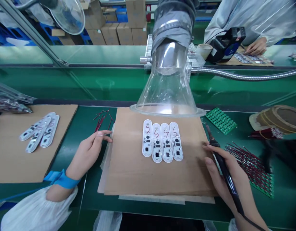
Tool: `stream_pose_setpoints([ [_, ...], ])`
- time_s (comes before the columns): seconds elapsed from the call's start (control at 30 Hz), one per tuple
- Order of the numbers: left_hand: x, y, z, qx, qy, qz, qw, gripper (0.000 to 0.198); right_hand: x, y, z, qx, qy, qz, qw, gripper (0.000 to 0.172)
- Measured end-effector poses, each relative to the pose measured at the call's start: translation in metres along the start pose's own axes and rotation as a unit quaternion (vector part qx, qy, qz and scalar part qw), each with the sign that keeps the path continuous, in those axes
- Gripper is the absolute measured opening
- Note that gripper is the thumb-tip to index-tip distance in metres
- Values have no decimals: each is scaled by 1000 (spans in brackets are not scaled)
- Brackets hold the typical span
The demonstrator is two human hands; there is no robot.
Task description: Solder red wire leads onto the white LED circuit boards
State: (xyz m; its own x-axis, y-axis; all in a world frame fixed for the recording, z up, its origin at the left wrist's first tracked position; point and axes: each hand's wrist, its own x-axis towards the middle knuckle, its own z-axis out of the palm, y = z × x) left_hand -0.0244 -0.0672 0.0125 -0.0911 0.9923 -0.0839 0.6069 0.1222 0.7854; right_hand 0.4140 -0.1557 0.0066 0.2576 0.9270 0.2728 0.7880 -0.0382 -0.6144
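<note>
My left hand (90, 149), with a blue wrist strap (66, 180), is at the left edge of a cardboard sheet (128, 179), beside loose dark red wires (100, 123). Its fingers are curled together, with a thin silvery strand that looks like solder wire (100, 135) across them; the fingertips are partly hidden. My right hand (231, 173) grips a black soldering iron (223, 168), tip pointing up and away over the sheet's right edge. Several white, rounded circuit boards (157, 142) lie side by side on the cardboard, each with a short red wire near its far end.
A clear fume hood (167, 93) hangs above the boards. More boards (41, 130) lie on another cardboard (8, 154). Green panels (221, 120), bundled red wires (249, 160) and a brown roll (280, 118) stand right. Across the bench, a co-worker's hand (256, 47) works beside a black device (226, 45).
</note>
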Motion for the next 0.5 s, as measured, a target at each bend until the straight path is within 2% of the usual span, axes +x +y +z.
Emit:
stream_pose_setpoints([
  [0.1,-1,7,5,-40,-1,-43,998,55,-2,-10,-4,31,-9,27,999,50],
  [0.2,4,15,12,-82,-18,-77,993,61,-5,-18,-6,68,-13,42,997,41],
  [0.3,8,23,18,-112,-49,-100,987,62,-7,-14,-3,106,29,50,993,36],
  [0.5,16,33,23,-165,-89,-110,976,55,-6,5,-5,134,93,92,982,41],
])
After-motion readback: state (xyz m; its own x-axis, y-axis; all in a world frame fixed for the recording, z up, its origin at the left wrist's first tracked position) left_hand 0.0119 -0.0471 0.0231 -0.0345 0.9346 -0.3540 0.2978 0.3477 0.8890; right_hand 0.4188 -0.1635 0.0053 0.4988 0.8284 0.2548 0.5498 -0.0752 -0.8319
